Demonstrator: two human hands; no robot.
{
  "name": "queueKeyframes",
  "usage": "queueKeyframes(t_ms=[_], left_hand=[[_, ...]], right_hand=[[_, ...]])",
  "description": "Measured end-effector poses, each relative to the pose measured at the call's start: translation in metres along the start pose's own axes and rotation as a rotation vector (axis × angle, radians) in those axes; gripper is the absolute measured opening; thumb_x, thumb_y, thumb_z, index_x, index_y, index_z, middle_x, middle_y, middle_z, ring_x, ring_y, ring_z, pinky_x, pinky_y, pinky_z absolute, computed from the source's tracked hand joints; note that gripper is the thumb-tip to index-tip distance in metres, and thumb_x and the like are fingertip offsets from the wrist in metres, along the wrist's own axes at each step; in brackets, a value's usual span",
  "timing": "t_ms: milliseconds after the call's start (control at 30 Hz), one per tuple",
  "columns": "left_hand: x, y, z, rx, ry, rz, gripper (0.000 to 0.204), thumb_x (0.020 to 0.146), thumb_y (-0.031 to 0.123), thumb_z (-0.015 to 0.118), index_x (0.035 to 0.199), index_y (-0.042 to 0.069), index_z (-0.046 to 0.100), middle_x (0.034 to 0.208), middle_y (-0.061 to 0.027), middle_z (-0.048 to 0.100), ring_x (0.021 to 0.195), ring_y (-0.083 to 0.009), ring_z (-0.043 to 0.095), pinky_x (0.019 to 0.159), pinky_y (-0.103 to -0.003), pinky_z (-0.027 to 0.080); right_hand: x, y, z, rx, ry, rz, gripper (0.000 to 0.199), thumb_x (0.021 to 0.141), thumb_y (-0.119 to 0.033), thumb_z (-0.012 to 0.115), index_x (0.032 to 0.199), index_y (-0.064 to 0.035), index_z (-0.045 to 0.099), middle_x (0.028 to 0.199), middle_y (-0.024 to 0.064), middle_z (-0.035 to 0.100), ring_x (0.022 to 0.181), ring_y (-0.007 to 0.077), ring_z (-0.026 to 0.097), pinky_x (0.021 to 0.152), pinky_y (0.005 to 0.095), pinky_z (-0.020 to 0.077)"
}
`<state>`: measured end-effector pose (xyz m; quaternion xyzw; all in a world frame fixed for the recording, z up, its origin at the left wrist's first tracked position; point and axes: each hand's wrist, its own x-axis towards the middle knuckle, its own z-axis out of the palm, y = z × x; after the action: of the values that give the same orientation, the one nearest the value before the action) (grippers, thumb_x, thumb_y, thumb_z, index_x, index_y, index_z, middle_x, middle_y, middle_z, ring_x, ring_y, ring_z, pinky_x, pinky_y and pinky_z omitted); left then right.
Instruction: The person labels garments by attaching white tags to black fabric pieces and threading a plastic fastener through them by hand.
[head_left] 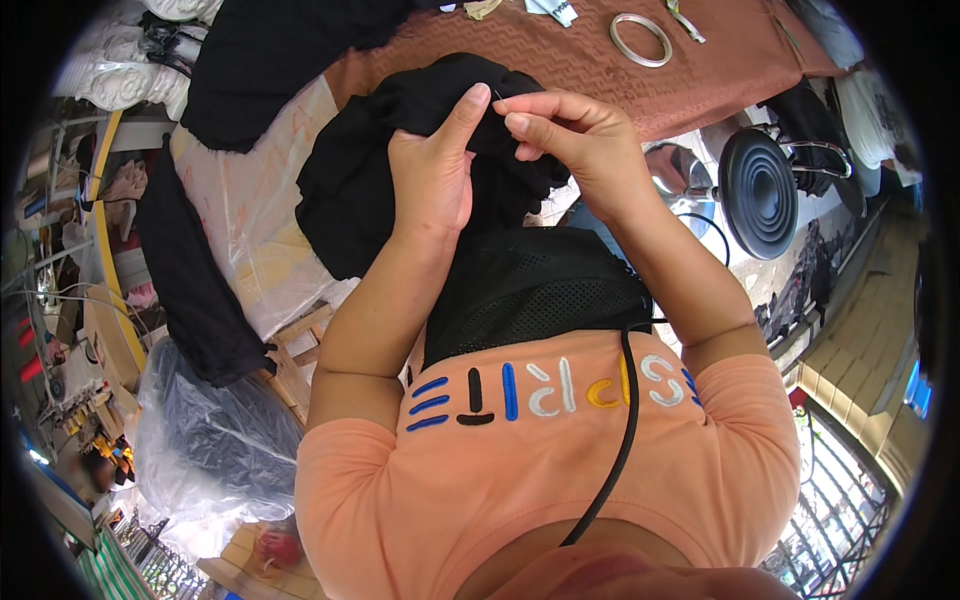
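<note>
A bunched black cloth [360, 180] hangs in front of my chest, just below the edge of a table with a brown patterned cover [560, 60]. My left hand [432, 170] grips a fold of the cloth, thumb raised along its top edge. Close beside it, my right hand [570, 135] pinches a thin needle at the thumb tip, fingertips pressed together. The needle itself is barely visible. The two hands almost touch above the cloth.
A roll of clear tape [641, 39] and small scraps lie on the table cover. More black fabric [270, 60] drapes over the table's left corner above a clear plastic sheet [250, 210]. A black round stool [758, 192] stands to the right. Plastic-wrapped bundles [210, 430] lie at the lower left.
</note>
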<state>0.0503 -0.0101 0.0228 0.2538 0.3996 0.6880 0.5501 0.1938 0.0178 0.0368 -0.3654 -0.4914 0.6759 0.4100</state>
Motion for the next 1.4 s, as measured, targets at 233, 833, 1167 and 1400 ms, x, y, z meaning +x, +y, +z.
queueKeyframes(t_ms=[233,833,1167,1400], left_hand=[[-0.002,0.002,0.009,-0.034,0.005,0.041,0.01,0.081,0.004,0.067,0.09,0.004,0.063,0.088,-0.0005,0.063,0.078,-0.0078,0.058,0.069,-0.022,0.046],[-0.004,0.002,0.013,-0.034,0.036,0.046,0.009,0.08,0.004,0.068,0.088,0.004,0.063,0.085,-0.0001,0.062,0.074,-0.0062,0.057,0.065,-0.02,0.045],[-0.004,0.001,0.016,-0.032,0.022,0.071,0.01,0.081,0.004,0.067,0.09,0.003,0.063,0.087,-0.0008,0.062,0.077,-0.0071,0.058,0.068,-0.021,0.045],[-0.005,-0.001,0.015,-0.039,0.029,0.058,0.012,0.081,0.003,0.066,0.092,0.002,0.063,0.089,-0.002,0.063,0.08,-0.0084,0.059,0.072,-0.022,0.046]], right_hand=[[0.002,0.001,0.001,0.016,0.022,-0.009,0.02,0.082,-0.01,0.066,0.1,0.0002,0.067,0.088,0.0061,0.067,0.069,0.0097,0.06,0.065,0.021,0.0489],[0.0,0.001,0.001,0.008,0.036,-0.006,0.02,0.082,-0.009,0.066,0.101,-0.0006,0.066,0.089,0.0053,0.066,0.071,0.0093,0.06,0.065,0.0208,0.0493],[0.001,0.002,0.0,0.064,0.031,-0.026,0.02,0.082,-0.009,0.066,0.1,0.0006,0.066,0.091,0.007,0.067,0.07,0.0102,0.061,0.065,0.0207,0.0495],[0.001,0.003,0.001,0.076,0.045,-0.009,0.02,0.082,-0.009,0.066,0.1,0.0012,0.066,0.09,0.0072,0.067,0.07,0.0102,0.061,0.065,0.0206,0.0495]])
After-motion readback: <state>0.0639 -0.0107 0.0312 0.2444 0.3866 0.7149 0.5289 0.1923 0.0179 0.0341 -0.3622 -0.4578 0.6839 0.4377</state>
